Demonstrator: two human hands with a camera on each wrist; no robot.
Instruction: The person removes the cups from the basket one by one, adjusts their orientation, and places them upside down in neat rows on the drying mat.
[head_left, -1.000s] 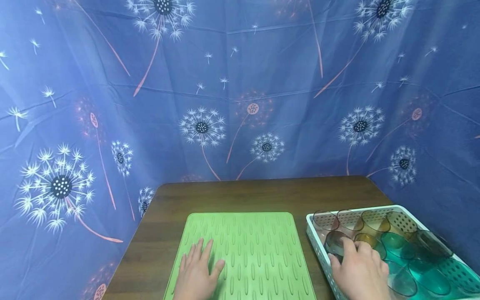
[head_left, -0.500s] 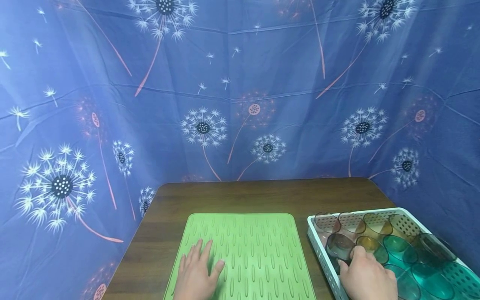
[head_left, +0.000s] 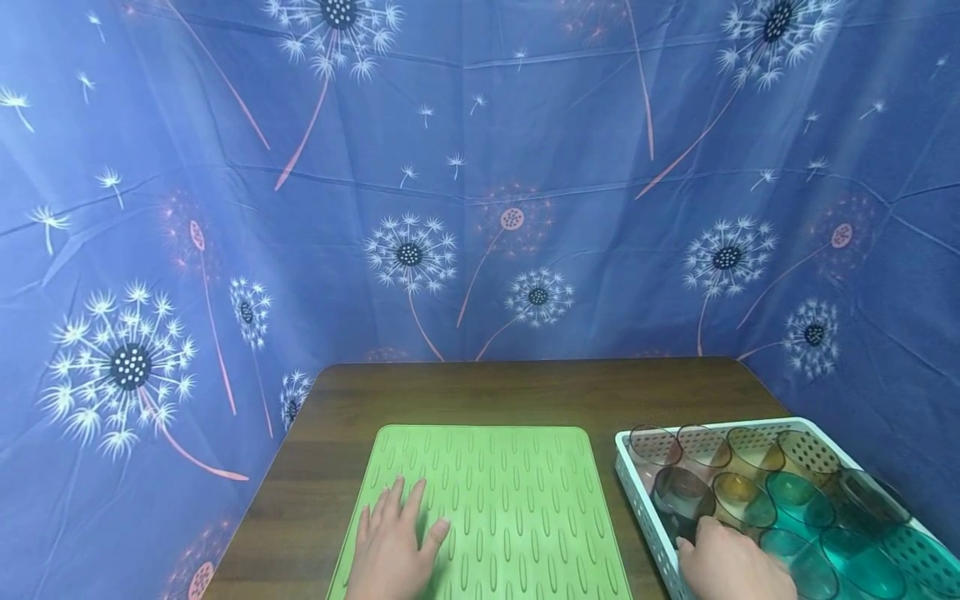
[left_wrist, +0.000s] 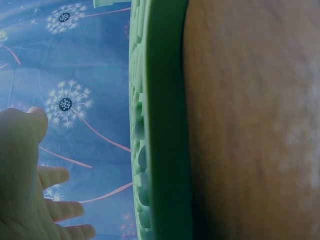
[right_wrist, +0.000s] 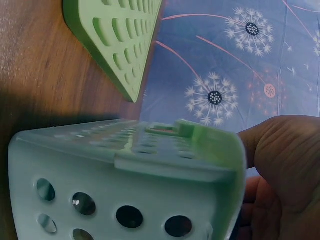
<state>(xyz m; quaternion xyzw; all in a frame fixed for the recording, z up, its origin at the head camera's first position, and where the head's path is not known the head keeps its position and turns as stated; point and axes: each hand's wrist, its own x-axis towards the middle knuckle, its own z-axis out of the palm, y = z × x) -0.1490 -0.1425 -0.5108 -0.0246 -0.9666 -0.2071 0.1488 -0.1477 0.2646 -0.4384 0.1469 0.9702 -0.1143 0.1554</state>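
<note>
My left hand (head_left: 393,542) hovers or rests, fingers spread, over the left part of a green ridged mat (head_left: 517,500); contact is unclear. In the left wrist view its fingers (left_wrist: 62,210) are extended beside the mat's edge. My right hand (head_left: 738,562) reaches down into the near left part of a white perforated basket (head_left: 637,492). Its fingertips are hidden there, so any hold is not visible. Just beyond it stand a grey tinted glass (head_left: 682,496) and an amber glass (head_left: 742,497). Teal glasses (head_left: 798,500) stand to the right.
Pinkish glasses (head_left: 655,447) line the basket's back left corner. A dark glass (head_left: 870,500) leans or lies near its right wall. Brown wooden table (head_left: 480,392) surrounds the mat, and a blue dandelion-print cloth (head_left: 465,167) hangs behind.
My right hand has drawn back from over the grey glass toward the basket's near side and sunk lower. The left hand has stayed in place. The head view shifted slightly.
</note>
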